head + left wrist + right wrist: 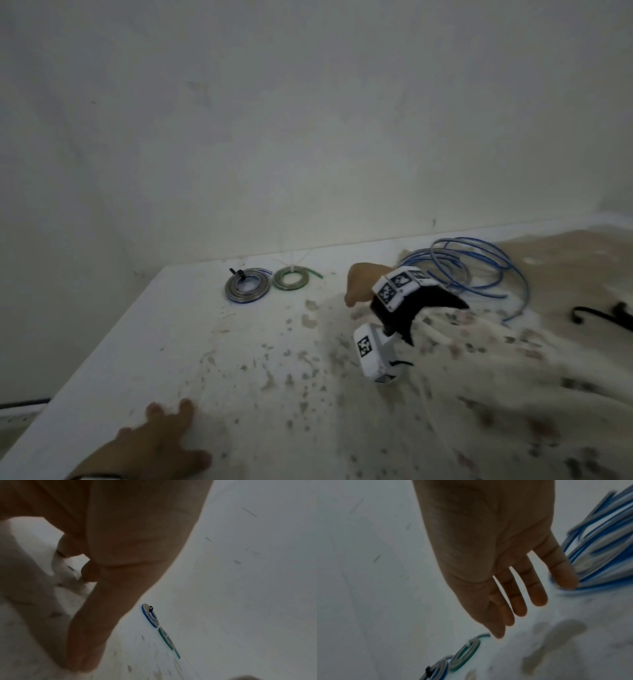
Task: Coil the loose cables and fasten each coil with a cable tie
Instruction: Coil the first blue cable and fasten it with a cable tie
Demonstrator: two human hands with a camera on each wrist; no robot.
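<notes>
A loose blue cable (479,270) lies in wide untidy loops at the back right of the table. My right hand (354,284) hovers just left of it, fingers straight and spread, holding nothing. In the right wrist view the right hand (513,601) has one outer finger at the edge of the blue cable (599,554); I cannot tell if it touches. A blue-grey coil (246,289) bound with a black tie and a green coil (290,279) bound with a white tie lie side by side near the wall. My left hand (171,411) rests flat on the table, empty.
The table (205,359) has a white, speckled cover and stands against a pale wall. Its left edge runs diagonally beside my left hand. Thin black pieces (603,317) lie at the far right. The two coils (150,615) (167,639) show beyond my left hand (120,547).
</notes>
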